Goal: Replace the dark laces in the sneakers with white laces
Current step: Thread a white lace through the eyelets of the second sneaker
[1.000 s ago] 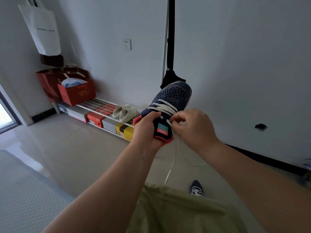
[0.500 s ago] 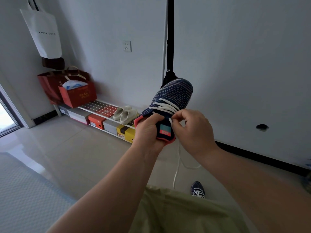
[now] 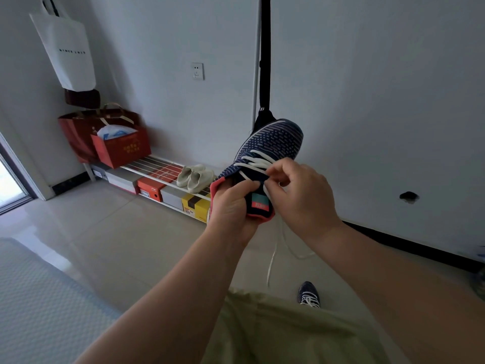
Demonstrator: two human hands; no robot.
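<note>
The left hand (image 3: 231, 206) is gripping the sneaker (image 3: 265, 153) at its pink collar, thumb lying on the tongue, and is holding it up in the air with the toe pointing away. The right hand (image 3: 301, 198) is pinching the white lace (image 3: 256, 164) at the top eyelets, fingers curled round it. The lower rows are already crossed in white, and the loose end (image 3: 273, 256) is hanging down under the hands towards the floor.

I think the main risk is that the lace is slipping out of the pinch before it is passing through the eyelet, because the shoe is resting on nothing and can turn in the left hand. The hanging end can also be catching on the knee or pulling the rows uneven.

The second sneaker (image 3: 309, 296) is standing on the floor near the lap, already with white laces, it seems, though it is small in view.

Farther away, a red bag (image 3: 123, 151) on the rack (image 3: 157, 169) is holding something white and blue. Shoe boxes (image 3: 152, 190) are standing closed under the rack. A white bag (image 3: 68, 53) is hanging on the wall; its inside is not visible.
</note>
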